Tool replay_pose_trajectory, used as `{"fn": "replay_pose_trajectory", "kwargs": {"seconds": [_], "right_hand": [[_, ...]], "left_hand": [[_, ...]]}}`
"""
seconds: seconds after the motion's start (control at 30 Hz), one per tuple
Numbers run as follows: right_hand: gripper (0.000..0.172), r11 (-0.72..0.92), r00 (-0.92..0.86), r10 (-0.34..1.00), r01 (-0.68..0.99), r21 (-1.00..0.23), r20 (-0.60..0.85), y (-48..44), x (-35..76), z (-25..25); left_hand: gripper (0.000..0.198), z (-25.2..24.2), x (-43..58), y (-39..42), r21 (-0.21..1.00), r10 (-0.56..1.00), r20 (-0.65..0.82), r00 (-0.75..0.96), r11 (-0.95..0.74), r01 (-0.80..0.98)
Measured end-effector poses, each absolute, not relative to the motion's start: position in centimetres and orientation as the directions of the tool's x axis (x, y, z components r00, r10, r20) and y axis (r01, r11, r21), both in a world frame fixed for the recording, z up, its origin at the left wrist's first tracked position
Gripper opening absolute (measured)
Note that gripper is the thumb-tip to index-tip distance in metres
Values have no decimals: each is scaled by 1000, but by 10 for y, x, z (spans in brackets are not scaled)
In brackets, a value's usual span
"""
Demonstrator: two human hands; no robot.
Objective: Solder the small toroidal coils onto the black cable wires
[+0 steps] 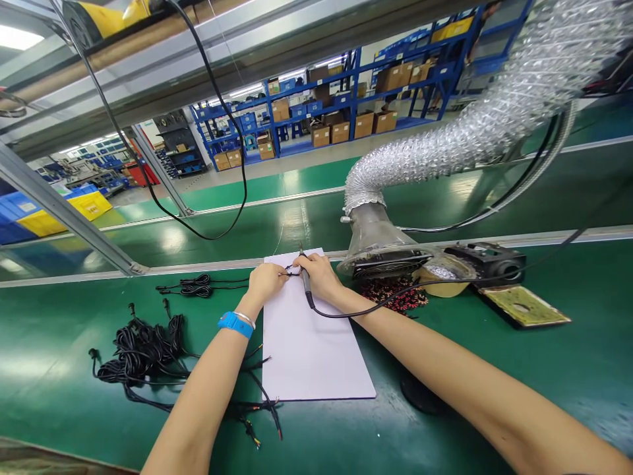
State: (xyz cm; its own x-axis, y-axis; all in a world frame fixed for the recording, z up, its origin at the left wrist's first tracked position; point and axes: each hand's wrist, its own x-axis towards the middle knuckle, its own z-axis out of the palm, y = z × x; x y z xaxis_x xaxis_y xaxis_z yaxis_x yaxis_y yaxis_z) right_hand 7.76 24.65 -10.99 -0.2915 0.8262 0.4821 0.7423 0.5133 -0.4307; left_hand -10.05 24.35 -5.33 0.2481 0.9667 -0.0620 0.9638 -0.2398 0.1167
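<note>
My left hand is closed in a pinch on thin wires at the far end of a white sheet that lies on the green bench. My right hand grips a soldering iron like a pen, its tip pointing at the wires between the two hands. The iron's black cord runs off to the right. A blue strap is on my left wrist.
A pile of black cables lies at the left, a small coiled bundle behind it. A silver flexible duct with a clear hood sits right of my hands, beside an iron stand and a yellowish sponge tray. A black round base is near my right forearm.
</note>
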Motion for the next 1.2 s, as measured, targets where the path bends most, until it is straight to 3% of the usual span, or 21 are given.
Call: {"fn": "replay_pose_trajectory", "kwargs": {"seconds": [0.33, 0.47, 0.57, 0.7, 0.8, 0.93, 1.07, 1.2], "right_hand": [[24, 584, -222, 769, 627, -516, 600, 219, 81, -89], [15, 657, -212, 712, 537, -529, 669, 193, 88, -68], [26, 719, -219, 660, 462, -519, 719, 163, 104, -46], [21, 721, -147, 647, 439, -537, 749, 119, 144, -23], [19, 651, 12, 639, 524, -549, 769, 91, 182, -24], [12, 412, 251, 614, 707, -575, 748, 69, 228, -54], [10, 225, 241, 734, 797, -561, 635, 74, 259, -90], [13, 154, 170, 824, 850, -503, 540, 95, 269, -112]], "left_hand": [[31, -47, -95, 260, 137, 968, -18, 250, -245, 960], [28, -49, -91, 259, 145, 958, -46, 282, -273, 951], [27, -48, -95, 256, 161, 947, -68, 315, -301, 940], [27, -45, -100, 255, 187, 946, -81, 314, -295, 937], [27, -41, -100, 253, 218, 955, -44, 294, -279, 935], [28, -30, -94, 237, 293, 967, 65, 245, -253, 922], [38, -22, -76, 198, 423, 967, 119, 226, -256, 870], [39, -19, -45, 148, 565, 948, 51, 313, -286, 774]]}}
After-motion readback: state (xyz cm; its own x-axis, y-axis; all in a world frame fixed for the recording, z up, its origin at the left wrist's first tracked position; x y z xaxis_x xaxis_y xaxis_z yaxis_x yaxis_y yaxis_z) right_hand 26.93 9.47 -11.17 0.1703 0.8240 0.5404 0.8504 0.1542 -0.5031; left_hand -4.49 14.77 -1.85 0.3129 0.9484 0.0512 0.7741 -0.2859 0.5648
